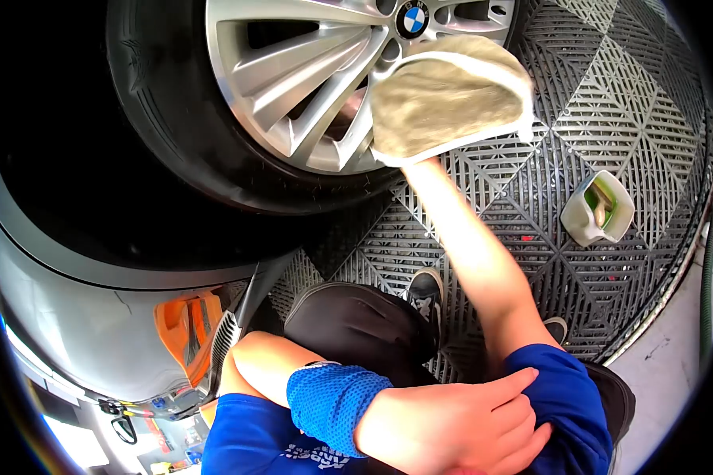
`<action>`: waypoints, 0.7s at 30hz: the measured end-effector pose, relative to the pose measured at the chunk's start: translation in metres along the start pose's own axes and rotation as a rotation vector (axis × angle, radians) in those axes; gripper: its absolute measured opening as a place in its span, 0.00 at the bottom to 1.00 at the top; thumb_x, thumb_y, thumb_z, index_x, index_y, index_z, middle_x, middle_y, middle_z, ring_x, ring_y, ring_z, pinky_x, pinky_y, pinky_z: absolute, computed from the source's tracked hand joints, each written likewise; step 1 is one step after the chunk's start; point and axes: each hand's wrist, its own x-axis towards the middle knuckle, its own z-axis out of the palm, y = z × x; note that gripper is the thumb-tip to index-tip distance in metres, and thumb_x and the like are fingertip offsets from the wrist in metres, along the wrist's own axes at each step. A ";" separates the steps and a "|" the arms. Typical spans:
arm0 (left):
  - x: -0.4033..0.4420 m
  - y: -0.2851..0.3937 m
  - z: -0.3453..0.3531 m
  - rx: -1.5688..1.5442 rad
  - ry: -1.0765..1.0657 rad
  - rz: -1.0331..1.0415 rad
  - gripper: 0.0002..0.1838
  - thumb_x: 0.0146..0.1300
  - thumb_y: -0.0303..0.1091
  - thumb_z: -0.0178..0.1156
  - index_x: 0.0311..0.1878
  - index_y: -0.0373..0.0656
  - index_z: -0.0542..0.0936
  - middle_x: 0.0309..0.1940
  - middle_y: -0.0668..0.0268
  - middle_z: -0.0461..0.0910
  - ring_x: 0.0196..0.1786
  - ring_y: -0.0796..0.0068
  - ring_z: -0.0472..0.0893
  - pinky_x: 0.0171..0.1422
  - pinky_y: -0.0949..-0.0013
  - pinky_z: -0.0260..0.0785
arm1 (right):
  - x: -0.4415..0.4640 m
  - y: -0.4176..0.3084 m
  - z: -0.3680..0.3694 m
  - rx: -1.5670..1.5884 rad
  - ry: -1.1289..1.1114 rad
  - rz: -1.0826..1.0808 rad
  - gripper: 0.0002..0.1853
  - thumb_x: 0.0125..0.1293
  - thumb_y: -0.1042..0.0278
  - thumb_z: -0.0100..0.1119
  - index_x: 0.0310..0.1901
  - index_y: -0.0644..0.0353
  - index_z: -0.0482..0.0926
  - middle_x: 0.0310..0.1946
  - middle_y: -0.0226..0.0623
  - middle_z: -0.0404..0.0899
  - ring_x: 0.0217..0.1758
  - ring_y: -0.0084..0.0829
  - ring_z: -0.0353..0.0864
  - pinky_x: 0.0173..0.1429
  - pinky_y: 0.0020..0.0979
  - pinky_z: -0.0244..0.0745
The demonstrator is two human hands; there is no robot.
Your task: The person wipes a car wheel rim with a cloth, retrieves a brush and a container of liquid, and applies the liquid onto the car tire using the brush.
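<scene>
The tan cloth (451,95) overlaps part of the silver wheel (325,67) — the right hand is hidden behind it, its grip not determinable — while the left hand (455,423) rests loosely open at the right sleeve (570,396), and sound practice calls for even pressure following the wheel's contours.

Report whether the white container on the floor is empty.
Not empty: the white container shows a pale object against green through its open top. Whether the green is liquid, I cannot tell.
</scene>
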 end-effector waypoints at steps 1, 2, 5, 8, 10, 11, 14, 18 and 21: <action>0.001 -0.001 -0.001 -0.008 -0.002 -0.009 0.13 0.59 0.30 0.57 0.43 0.32 0.78 0.29 0.62 0.76 0.32 0.66 0.77 0.56 0.58 0.74 | 0.004 0.010 0.004 0.081 -0.099 0.024 0.15 0.78 0.55 0.48 0.56 0.57 0.71 0.51 0.32 0.77 0.50 0.26 0.79 0.55 0.26 0.80; 0.002 -0.002 -0.003 -0.011 -0.008 -0.005 0.13 0.58 0.30 0.57 0.43 0.32 0.78 0.29 0.62 0.76 0.32 0.66 0.77 0.56 0.58 0.74 | -0.012 0.016 0.012 0.011 -0.162 0.003 0.14 0.77 0.56 0.49 0.54 0.56 0.71 0.49 0.31 0.77 0.49 0.25 0.79 0.54 0.26 0.80; 0.007 -0.007 -0.007 -0.015 -0.057 -0.001 0.12 0.58 0.30 0.58 0.42 0.32 0.77 0.29 0.62 0.76 0.32 0.65 0.77 0.55 0.58 0.74 | -0.057 0.052 -0.009 0.472 -0.308 0.117 0.12 0.75 0.56 0.52 0.50 0.54 0.73 0.44 0.27 0.77 0.44 0.22 0.78 0.48 0.25 0.80; 0.006 -0.006 0.001 -0.057 -0.028 -0.012 0.12 0.57 0.30 0.58 0.41 0.31 0.77 0.29 0.62 0.76 0.32 0.65 0.77 0.55 0.58 0.74 | -0.091 0.085 -0.038 0.620 0.183 -0.038 0.12 0.72 0.57 0.56 0.50 0.54 0.77 0.39 0.28 0.79 0.39 0.22 0.80 0.42 0.27 0.81; 0.005 -0.006 0.004 -0.032 -0.004 0.013 0.12 0.57 0.30 0.57 0.41 0.31 0.78 0.29 0.61 0.76 0.32 0.65 0.77 0.54 0.59 0.74 | -0.085 0.065 -0.016 1.740 -0.396 0.163 0.14 0.71 0.58 0.56 0.52 0.56 0.78 0.40 0.32 0.82 0.35 0.27 0.83 0.40 0.31 0.83; 0.003 -0.006 0.003 -0.012 0.000 0.019 0.12 0.57 0.30 0.57 0.41 0.31 0.78 0.29 0.61 0.76 0.31 0.65 0.77 0.54 0.59 0.74 | -0.079 0.058 -0.011 0.982 -0.105 -0.106 0.15 0.68 0.60 0.57 0.51 0.59 0.78 0.41 0.34 0.82 0.38 0.29 0.83 0.40 0.32 0.84; 0.001 -0.002 -0.004 0.015 -0.024 -0.003 0.12 0.58 0.30 0.57 0.40 0.31 0.78 0.28 0.61 0.76 0.31 0.64 0.77 0.53 0.59 0.74 | -0.065 0.048 -0.024 0.096 0.095 -0.277 0.23 0.67 0.55 0.64 0.58 0.58 0.73 0.53 0.34 0.77 0.60 0.32 0.77 0.63 0.34 0.78; 0.001 -0.005 -0.005 -0.020 -0.009 0.005 0.12 0.58 0.30 0.57 0.40 0.31 0.78 0.28 0.61 0.76 0.32 0.64 0.77 0.52 0.59 0.74 | -0.086 0.063 -0.008 0.482 0.152 -0.160 0.25 0.66 0.60 0.62 0.61 0.60 0.71 0.57 0.36 0.75 0.59 0.30 0.78 0.64 0.31 0.77; 0.004 -0.004 0.003 -0.046 0.010 0.035 0.13 0.58 0.31 0.57 0.41 0.31 0.78 0.28 0.62 0.76 0.32 0.65 0.77 0.53 0.59 0.74 | -0.101 0.085 -0.011 0.478 0.151 -0.079 0.27 0.65 0.63 0.62 0.64 0.59 0.69 0.59 0.37 0.74 0.60 0.29 0.77 0.65 0.31 0.76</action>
